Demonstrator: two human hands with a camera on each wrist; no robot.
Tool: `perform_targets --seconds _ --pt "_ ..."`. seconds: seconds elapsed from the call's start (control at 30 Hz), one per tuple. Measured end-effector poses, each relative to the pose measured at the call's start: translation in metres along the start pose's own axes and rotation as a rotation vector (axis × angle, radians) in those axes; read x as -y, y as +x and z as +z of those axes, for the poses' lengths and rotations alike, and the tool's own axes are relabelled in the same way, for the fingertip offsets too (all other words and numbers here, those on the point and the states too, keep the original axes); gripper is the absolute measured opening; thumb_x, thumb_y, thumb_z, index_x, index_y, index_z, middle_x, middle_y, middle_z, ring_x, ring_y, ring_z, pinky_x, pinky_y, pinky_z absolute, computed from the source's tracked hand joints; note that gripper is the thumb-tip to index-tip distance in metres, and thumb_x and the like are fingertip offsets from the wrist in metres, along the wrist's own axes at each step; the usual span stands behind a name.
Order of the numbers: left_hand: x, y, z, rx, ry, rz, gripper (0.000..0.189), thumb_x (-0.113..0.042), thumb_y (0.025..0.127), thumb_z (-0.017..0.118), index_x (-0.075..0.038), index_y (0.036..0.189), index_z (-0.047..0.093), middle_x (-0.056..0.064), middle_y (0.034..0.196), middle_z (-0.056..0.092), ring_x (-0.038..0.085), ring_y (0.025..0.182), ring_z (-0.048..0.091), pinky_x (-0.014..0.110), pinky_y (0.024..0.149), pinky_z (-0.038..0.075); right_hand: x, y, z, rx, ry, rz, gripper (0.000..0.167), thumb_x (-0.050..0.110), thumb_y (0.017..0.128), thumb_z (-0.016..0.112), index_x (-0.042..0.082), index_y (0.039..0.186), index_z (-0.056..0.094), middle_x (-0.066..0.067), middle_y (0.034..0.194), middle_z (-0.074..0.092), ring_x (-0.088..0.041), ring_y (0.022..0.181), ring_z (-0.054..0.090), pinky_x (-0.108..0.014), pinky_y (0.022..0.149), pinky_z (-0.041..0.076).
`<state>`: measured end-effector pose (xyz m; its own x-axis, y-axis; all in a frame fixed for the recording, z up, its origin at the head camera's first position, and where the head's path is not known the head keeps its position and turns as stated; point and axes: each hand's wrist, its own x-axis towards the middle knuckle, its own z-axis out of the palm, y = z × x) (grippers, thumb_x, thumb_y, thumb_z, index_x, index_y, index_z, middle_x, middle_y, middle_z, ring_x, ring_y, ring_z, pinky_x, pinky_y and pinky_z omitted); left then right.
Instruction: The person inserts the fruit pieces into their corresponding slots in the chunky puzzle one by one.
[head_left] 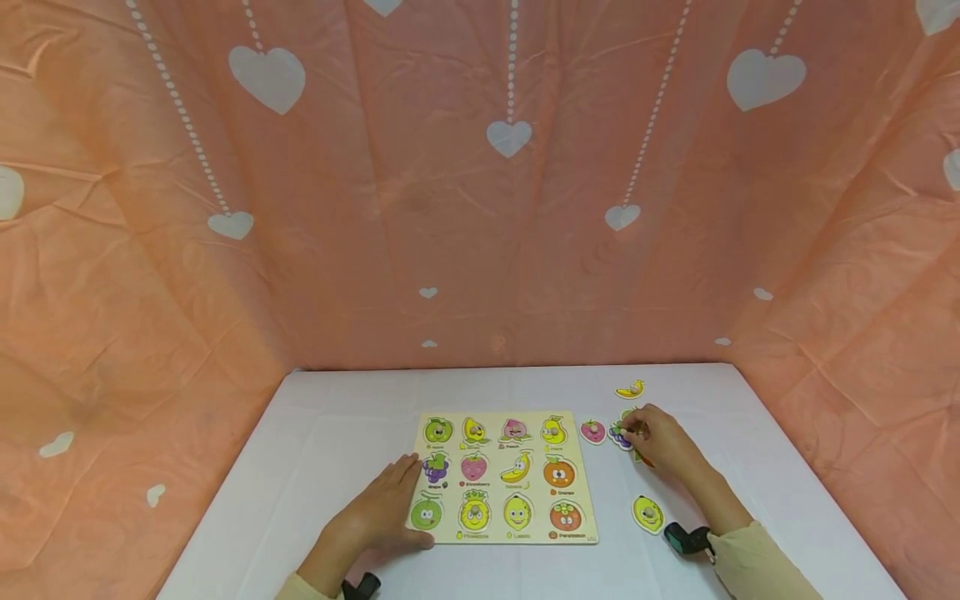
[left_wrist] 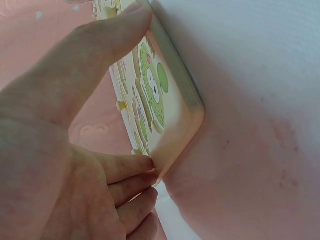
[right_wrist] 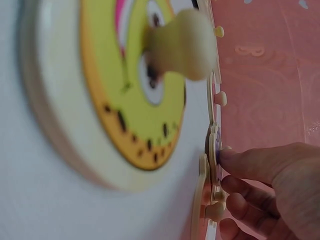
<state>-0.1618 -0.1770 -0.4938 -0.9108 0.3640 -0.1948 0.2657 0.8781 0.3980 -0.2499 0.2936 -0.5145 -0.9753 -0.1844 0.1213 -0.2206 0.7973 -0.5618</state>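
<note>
A wooden fruit puzzle board (head_left: 495, 492) lies on the white table. My left hand (head_left: 381, 507) rests at its near left corner, fingers against the left side and thumb along the front edge. In the left wrist view the thumb (left_wrist: 107, 42) and fingertips lie on the board's rim. Right of the board, my right hand (head_left: 660, 442) pinches the grape piece (head_left: 619, 437) at its knob. Around that hand lie a strawberry piece (head_left: 592, 431), a banana piece (head_left: 630, 389) and partly hidden pieces. Nearer me is a lemon piece (head_left: 648, 514), its knob large in the right wrist view.
Printed fruit pictures fill the board in rows, and some spots hold knobbed pieces, such as the pineapple (head_left: 474, 511). Pink cloth (head_left: 450, 250) with white hearts hangs behind and at both sides of the table (head_left: 337, 417).
</note>
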Motion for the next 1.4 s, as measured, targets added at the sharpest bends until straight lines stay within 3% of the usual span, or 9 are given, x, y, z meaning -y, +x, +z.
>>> perform_targets --seconds 0.17,0.37,1.1,1.4 --pt "0.000 0.000 0.000 0.001 0.013 0.000 0.120 -0.045 0.074 0.098 0.011 0.161 0.035 0.028 0.171 0.030 0.043 0.161 0.026 0.057 0.133 0.026 0.000 0.001 0.000 -0.025 -0.007 -0.024 0.009 0.003 0.095 0.079 0.003 0.102 0.075 -0.005 0.097 0.064 -0.019 0.085 0.058 -0.034 0.074 0.055" --pt "0.001 0.000 -0.001 0.005 0.007 0.005 0.120 -0.045 0.075 0.098 0.012 0.160 0.035 0.028 0.172 0.029 0.044 0.161 0.026 0.056 0.133 0.025 0.002 0.002 0.001 -0.044 0.028 -0.049 0.009 0.001 0.095 0.079 0.001 0.102 0.075 -0.007 0.097 0.064 -0.019 0.085 0.058 -0.030 0.071 0.052" --pt "0.004 0.000 0.002 0.001 -0.012 0.019 0.120 -0.044 0.075 0.098 0.012 0.160 0.035 0.029 0.171 0.029 0.044 0.161 0.026 0.056 0.133 0.024 0.038 0.009 0.016 -0.084 0.031 -0.147 0.009 0.003 0.093 0.082 0.007 0.099 0.076 0.001 0.092 0.062 -0.011 0.078 0.050 -0.025 0.064 0.044" --pt "0.004 0.000 0.002 0.003 -0.018 0.008 0.121 -0.045 0.075 0.098 0.012 0.161 0.034 0.028 0.172 0.029 0.043 0.161 0.025 0.056 0.133 0.024 0.050 0.011 0.028 -0.066 0.034 -0.177 0.010 0.007 0.093 0.084 0.009 0.100 0.076 0.004 0.090 0.059 -0.011 0.078 0.053 -0.023 0.063 0.046"
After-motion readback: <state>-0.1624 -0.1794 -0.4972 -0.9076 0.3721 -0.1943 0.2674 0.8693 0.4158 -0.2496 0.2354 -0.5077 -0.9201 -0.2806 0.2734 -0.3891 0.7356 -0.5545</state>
